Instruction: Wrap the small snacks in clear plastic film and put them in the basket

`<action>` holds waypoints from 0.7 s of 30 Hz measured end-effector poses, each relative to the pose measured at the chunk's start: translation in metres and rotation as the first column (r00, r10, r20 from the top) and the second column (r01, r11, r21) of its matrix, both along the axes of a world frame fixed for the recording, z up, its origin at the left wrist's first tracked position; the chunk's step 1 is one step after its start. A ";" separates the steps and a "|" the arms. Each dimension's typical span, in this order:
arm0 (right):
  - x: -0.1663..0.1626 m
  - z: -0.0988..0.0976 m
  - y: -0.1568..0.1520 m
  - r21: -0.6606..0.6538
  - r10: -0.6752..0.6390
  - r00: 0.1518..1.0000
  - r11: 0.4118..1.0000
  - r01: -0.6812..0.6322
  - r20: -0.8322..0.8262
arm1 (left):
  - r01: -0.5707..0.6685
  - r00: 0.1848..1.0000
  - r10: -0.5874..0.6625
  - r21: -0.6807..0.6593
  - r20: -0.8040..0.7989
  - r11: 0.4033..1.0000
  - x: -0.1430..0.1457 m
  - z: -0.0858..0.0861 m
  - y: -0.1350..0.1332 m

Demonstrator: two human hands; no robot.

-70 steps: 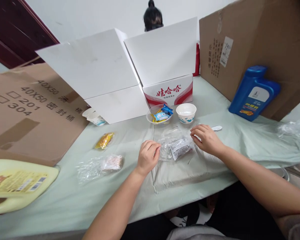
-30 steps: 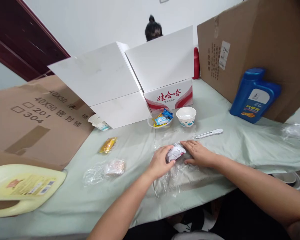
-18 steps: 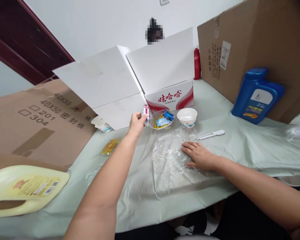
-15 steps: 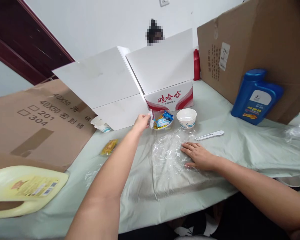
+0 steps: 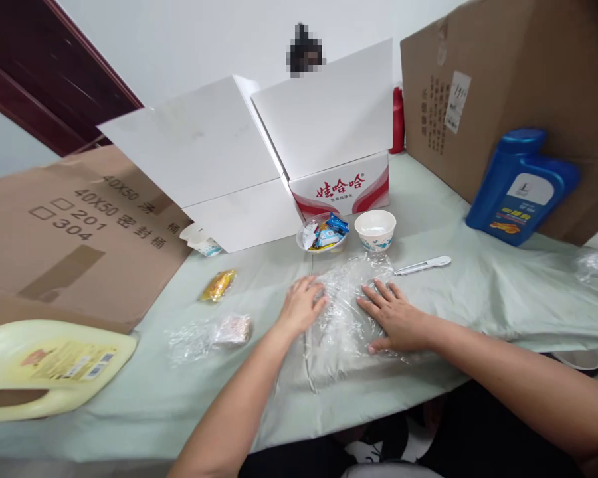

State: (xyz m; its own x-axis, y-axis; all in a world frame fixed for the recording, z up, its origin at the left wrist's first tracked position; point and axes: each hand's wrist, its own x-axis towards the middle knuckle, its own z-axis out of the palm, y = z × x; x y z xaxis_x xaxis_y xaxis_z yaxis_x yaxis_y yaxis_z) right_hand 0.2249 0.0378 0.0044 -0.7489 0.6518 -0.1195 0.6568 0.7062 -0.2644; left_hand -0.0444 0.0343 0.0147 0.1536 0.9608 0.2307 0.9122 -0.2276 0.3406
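Observation:
A crumpled sheet of clear plastic wrap [image 5: 346,299] lies on the pale green tablecloth [image 5: 259,372] before me. My right hand [image 5: 396,317] lies flat on its right part, fingers spread. My left hand [image 5: 301,307] rests at the wrap's left edge with fingers loosely curled, holding nothing that I can see. Behind the wrap, a clear bowl [image 5: 323,237] holds several small snack packets, a white and pink one among them. A white bowl [image 5: 375,229] stands just right of it.
A white utility knife [image 5: 423,265] lies right of the wrap. A wrapped snack [image 5: 229,327] and a yellow packet [image 5: 218,285] lie to the left. A yellow jug [image 5: 44,365], blue bottle [image 5: 521,189], open white carton [image 5: 339,189], paper cup [image 5: 202,240] and cardboard [image 5: 64,239] ring the table.
My left hand took a small packet out of the wrap, carried it to the clear bowl, let it go there and came back to the wrap's left edge. My right hand stayed flat on the wrap.

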 end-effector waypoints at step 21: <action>-0.011 0.009 -0.012 -0.003 0.027 0.996 1.000 -0.027 0.085 | -0.432 0.650 0.264 0.062 0.712 0.900 -0.052 -0.008 0.031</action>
State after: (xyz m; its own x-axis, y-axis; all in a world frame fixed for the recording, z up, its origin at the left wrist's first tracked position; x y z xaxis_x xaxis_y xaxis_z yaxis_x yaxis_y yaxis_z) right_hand 0.2141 0.0253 0.0133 -0.7530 0.6314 -0.1852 0.6580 0.7232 -0.2096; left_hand -0.0960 0.0651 0.0069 -0.4594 0.8247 0.3300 0.4790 -0.0829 0.8739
